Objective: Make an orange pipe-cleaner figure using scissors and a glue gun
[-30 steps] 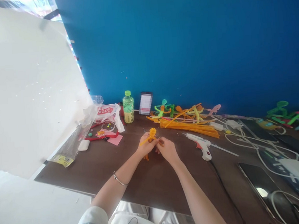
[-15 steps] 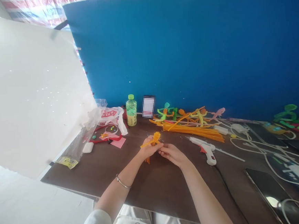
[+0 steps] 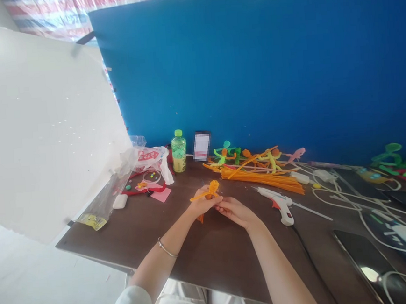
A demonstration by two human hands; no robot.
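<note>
An orange pipe-cleaner figure (image 3: 213, 187) with a rounded, coiled head is gripped in my left hand (image 3: 202, 203) above the middle of the table. One strip sticks out to the left across that hand, and orange ends hang below it. My right hand (image 3: 233, 211) meets the left thumb from the right, its fingers pinched together. Whatever lies between those fingertips is hidden. Behind the hands lies a bundle of orange pipe cleaners (image 3: 266, 180). A white glue gun (image 3: 279, 203) with a glue stick in its back rests to the right.
A green-capped bottle (image 3: 179, 151) and a phone (image 3: 202, 146) stand at the back. Left are plastic bags (image 3: 152, 158), a white case (image 3: 119, 201) and pink paper (image 3: 161, 194). Colourful pipe-cleaner figures (image 3: 272, 159), white cables (image 3: 356, 205) and a dark phone (image 3: 373, 262) occupy the right.
Both hands stay together around the orange figure, with only slight finger movement. The view has tilted up very slightly; nothing else on the table has moved.
</note>
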